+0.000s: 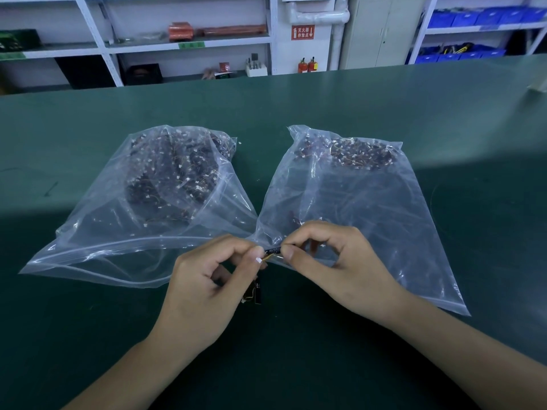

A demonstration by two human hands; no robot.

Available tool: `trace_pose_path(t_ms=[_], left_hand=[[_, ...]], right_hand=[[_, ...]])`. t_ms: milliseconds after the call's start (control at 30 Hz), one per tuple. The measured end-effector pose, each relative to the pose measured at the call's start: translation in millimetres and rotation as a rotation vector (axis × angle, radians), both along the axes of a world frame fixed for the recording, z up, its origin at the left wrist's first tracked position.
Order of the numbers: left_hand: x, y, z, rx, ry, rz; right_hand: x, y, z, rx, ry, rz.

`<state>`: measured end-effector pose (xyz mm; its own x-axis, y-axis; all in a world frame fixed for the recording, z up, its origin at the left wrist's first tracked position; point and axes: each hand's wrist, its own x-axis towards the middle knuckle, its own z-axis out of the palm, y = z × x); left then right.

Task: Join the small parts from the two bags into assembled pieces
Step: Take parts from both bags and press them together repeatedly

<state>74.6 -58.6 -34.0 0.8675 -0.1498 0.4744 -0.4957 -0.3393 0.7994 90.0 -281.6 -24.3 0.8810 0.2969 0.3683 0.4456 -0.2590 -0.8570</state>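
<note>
Fingertips of left hand (pixel 207 279) and right hand (pixel 337 261) pinching slim black part (pixel 273 250).

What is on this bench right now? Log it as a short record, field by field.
surface: green table
left bag: clear, mouth open, many small dark wired parts inside
right bag: clear, fewer parts, heaped at its far end
left hand: pinches a white connector
right hand: pinches a small black part
loose pieces: on the table, under the left hand
background: shelves, blue bins
</note>
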Motion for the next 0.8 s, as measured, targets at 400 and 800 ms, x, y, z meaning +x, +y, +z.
trace_pose_path(t_ms=[400, 800], left_hand=[[0, 3, 4, -0.062, -0.042, 0.074], [1, 5, 3, 0.004, -0.193, 0.104]], right_hand=[[6, -6, -1, -0.228, -0.276, -0.011], [15, -26, 9, -0.654, -0.410, -0.029]])
